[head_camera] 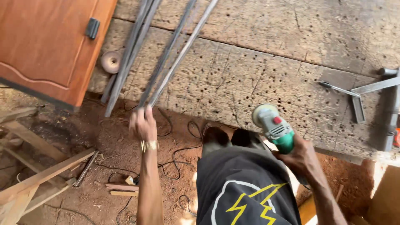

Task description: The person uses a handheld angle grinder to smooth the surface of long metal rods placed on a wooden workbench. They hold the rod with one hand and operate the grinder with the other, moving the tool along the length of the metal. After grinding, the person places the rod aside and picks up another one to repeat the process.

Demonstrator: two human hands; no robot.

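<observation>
Fingers of the left hand [142, 123] are closing around the near ends of the long metal bars [166, 58] lying across the pitted wooden workbench [266, 71], right hand [301, 157] wrapping the green angle grinder [276, 128] — keeping its disc off the wood and gripping both bars together looks wise.

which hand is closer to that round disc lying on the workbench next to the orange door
Left. The left hand grips the metal rods just below and right of the round disc. The right hand holds the green angle grinder far off to the right.

Dull metal rods [166, 54], rough pitted wooden bench [266, 54]
</observation>
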